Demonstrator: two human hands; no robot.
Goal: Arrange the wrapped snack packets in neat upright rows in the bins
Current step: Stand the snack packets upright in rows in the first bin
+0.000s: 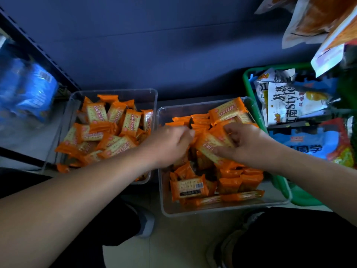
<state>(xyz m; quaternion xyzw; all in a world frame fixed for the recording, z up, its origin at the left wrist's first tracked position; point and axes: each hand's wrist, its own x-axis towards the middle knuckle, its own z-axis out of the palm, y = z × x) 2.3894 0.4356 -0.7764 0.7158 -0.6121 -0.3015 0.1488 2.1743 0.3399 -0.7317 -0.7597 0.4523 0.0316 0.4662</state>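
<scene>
Two clear plastic bins stand side by side on the floor. The left bin (116, 91) holds a loose jumble of orange cracker packets (114, 130). In the right bin (222, 209), several orange packets stand on edge in a row at the back (199, 118), while others lie loose toward the front (188, 187). My right hand (245, 144) grips one cracker packet (208, 146) over the middle of the right bin. My left hand (170, 144) reaches into the same bin with curled fingers at the upright packets; whether it holds one is hidden.
A green basket (249, 84) full of larger snack bags (286, 101) stands against the right bin. More bags hang at the top right (316, 20). Blue packages (29, 91) sit on a shelf at the left. My knees and shoes are at the bottom edge.
</scene>
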